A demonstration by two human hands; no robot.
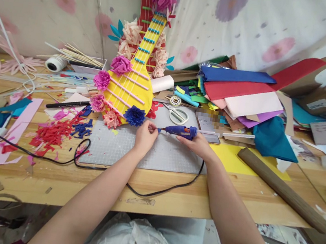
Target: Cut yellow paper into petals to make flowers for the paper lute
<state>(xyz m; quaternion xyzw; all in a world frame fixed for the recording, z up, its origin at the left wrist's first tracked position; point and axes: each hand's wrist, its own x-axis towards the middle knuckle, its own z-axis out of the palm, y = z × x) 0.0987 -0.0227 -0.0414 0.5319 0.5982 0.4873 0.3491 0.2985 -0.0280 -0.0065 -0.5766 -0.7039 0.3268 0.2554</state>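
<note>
My right hand [192, 143] is wrapped round a blue hot glue gun [181, 131], its nozzle pointing left. In a pinch, my left hand [146, 134] holds a small dark blue paper piece [159, 130] at the nozzle tip; most of it is hidden by the fingers. Just behind my left hand stands a yellow paper pipa-like instrument [135, 89] with pink strings bars and paper flowers. A dark blue paper flower [134, 116] sits on its lower right edge. Both hands are over a grey cutting mat [115, 147].
White-handled scissors [178, 115] and a phone [208, 125] lie behind the glue gun. Red paper scraps [52, 133] lie at left. Coloured paper sheets [242, 91] are piled at right, near a brown roll [282, 188]. The black cord [164, 194] loops along the table front.
</note>
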